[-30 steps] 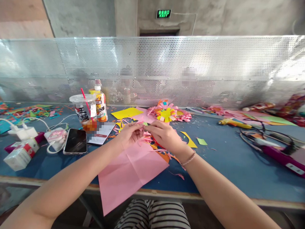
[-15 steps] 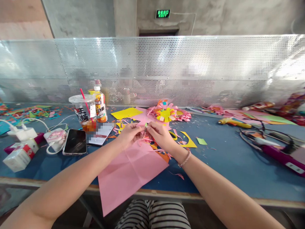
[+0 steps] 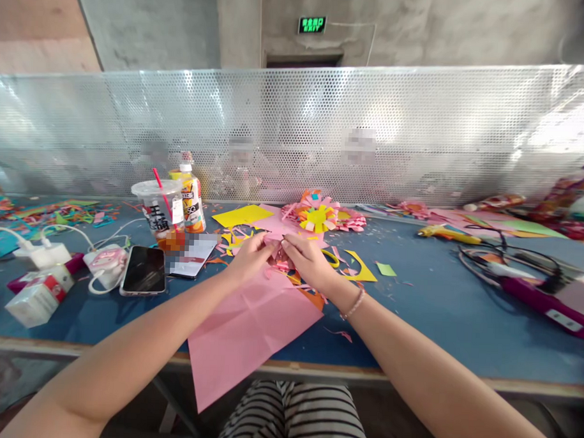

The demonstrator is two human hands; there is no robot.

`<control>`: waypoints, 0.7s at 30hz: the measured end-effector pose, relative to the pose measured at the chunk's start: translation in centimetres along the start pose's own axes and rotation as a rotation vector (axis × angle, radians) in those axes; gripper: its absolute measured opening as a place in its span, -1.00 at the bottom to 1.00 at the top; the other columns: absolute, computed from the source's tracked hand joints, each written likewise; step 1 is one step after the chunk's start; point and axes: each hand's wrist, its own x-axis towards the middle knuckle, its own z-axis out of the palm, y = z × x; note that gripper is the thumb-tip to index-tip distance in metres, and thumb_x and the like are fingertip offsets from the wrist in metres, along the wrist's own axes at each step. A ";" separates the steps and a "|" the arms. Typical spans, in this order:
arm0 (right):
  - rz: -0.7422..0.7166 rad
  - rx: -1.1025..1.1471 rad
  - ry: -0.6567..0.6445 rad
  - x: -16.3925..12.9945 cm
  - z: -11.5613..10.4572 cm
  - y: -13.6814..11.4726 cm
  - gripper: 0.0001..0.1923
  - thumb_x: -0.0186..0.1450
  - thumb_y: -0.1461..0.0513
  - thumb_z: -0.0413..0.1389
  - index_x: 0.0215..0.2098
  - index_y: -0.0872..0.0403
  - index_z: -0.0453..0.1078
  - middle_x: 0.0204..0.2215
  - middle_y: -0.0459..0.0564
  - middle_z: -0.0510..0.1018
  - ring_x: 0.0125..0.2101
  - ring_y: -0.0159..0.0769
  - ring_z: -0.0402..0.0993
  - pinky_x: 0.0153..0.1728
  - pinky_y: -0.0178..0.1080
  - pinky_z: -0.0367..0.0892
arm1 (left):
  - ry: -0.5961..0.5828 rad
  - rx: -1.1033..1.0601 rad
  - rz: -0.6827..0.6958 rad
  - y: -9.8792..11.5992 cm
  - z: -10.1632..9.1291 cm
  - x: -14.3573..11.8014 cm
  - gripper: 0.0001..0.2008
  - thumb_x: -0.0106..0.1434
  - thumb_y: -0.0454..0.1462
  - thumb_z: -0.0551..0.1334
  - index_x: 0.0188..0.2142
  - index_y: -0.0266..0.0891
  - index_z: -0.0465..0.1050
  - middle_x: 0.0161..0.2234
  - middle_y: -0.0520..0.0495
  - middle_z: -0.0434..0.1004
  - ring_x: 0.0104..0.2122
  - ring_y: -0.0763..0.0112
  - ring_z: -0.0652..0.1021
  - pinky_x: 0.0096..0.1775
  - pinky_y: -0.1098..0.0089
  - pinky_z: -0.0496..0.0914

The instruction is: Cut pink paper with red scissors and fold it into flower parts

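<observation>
Fingertips of left hand [image 3: 253, 253] and right hand [image 3: 306, 261] pinch pink paper piece [image 3: 275, 242].

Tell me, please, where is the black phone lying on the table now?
In the head view the black phone lies flat on the left part of the blue table, left of the left hand, in front of the plastic cup with a red straw.

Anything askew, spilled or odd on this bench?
The large creased pink paper sheet overhangs the blue table's near edge. Cut paper scraps litter the top around both hands.
</observation>
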 end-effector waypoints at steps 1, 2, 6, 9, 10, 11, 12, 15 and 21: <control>-0.003 -0.003 0.000 0.0 0.0 0.0 -0.71 0.27 0.21 -0.18 -0.59 0.09 0.08 -0.67 -0.17 0.22 -0.61 -0.51 0.14 -0.55 -0.40 0.07 | -0.008 0.014 0.007 0.0 0.0 0.0 -0.79 0.12 -0.15 0.08 -0.48 -0.26 0.22 -0.56 0.03 0.31 -0.54 0.52 0.36 -0.46 0.46 0.26; -0.008 -0.009 0.000 0.0 0.0 -0.1 -0.72 0.27 0.21 -0.17 -0.59 0.09 0.09 -0.66 -0.17 0.22 -0.61 -0.51 0.14 -0.55 -0.40 0.07 | -0.013 0.021 0.009 0.1 0.0 0.0 -0.79 0.12 -0.15 0.07 -0.48 -0.26 0.22 -0.56 0.04 0.30 -0.54 0.51 0.36 -0.46 0.46 0.26; -0.032 -0.064 -0.003 0.1 0.0 -0.1 -0.75 0.24 0.25 -0.13 -0.58 0.11 0.15 -0.66 -0.16 0.25 -0.61 -0.51 0.15 -0.56 -0.40 0.06 | -0.032 -0.035 -0.013 -0.1 0.0 0.0 -0.81 0.13 -0.16 0.05 -0.46 -0.25 0.21 -0.54 0.03 0.31 -0.53 0.51 0.37 -0.45 0.45 0.26; -0.026 -0.099 0.008 0.1 -0.1 -0.1 -0.75 0.22 0.26 -0.11 -0.61 0.11 0.15 -0.67 -0.16 0.23 -0.61 -0.50 0.14 -0.56 -0.40 0.05 | -0.033 -0.117 -0.027 -0.4 -0.1 0.1 -0.85 0.12 -0.20 0.07 -0.47 -0.25 0.21 -0.54 0.04 0.30 -0.54 0.52 0.36 -0.45 0.46 0.26; -0.013 -0.092 0.008 0.1 -0.1 0.0 -0.74 0.22 0.25 -0.11 -0.61 0.11 0.15 -0.68 -0.16 0.22 -0.61 -0.51 0.14 -0.56 -0.40 0.05 | -0.032 -0.143 -0.030 -0.5 -0.2 0.2 -0.85 0.11 -0.20 0.08 -0.47 -0.25 0.21 -0.54 0.05 0.30 -0.54 0.53 0.36 -0.45 0.47 0.25; 0.004 -0.072 0.003 0.2 -0.2 0.1 -0.74 0.23 0.24 -0.11 -0.62 0.11 0.15 -0.68 -0.17 0.21 -0.62 -0.51 0.13 -0.57 -0.40 0.05 | -0.035 -0.168 -0.033 -0.5 -0.2 0.2 -0.86 0.11 -0.21 0.08 -0.46 -0.25 0.20 -0.54 0.05 0.30 -0.54 0.54 0.36 -0.45 0.47 0.25; 0.024 -0.041 -0.005 0.2 -0.2 0.3 -0.72 0.23 0.22 -0.11 -0.62 0.11 0.15 -0.70 -0.17 0.20 -0.63 -0.51 0.13 -0.58 -0.40 0.05 | -0.039 -0.190 -0.038 -0.6 -0.2 0.2 -0.86 0.10 -0.21 0.09 -0.46 -0.25 0.20 -0.55 0.05 0.30 -0.55 0.54 0.36 -0.45 0.48 0.25; 0.090 0.096 -0.039 0.3 -0.1 0.8 -0.69 0.24 0.16 -0.12 -0.62 0.11 0.16 -0.72 -0.18 0.19 -0.67 -0.51 0.13 -0.61 -0.39 0.04 | -0.058 -0.227 -0.052 -0.4 -0.2 0.2 -0.85 0.10 -0.20 0.10 -0.46 -0.25 0.19 -0.55 0.06 0.30 -0.56 0.55 0.36 -0.46 0.49 0.24; 0.140 0.346 -0.085 0.3 -0.2 1.0 -0.68 0.24 0.12 -0.13 -0.59 0.11 0.18 -0.66 -0.15 0.27 -0.68 -0.51 0.17 -0.61 -0.38 0.12 | -0.036 -0.144 -0.015 -0.1 -0.3 0.1 -0.81 0.09 -0.16 0.11 -0.46 -0.25 0.22 -0.55 0.04 0.32 -0.55 0.53 0.37 -0.44 0.47 0.26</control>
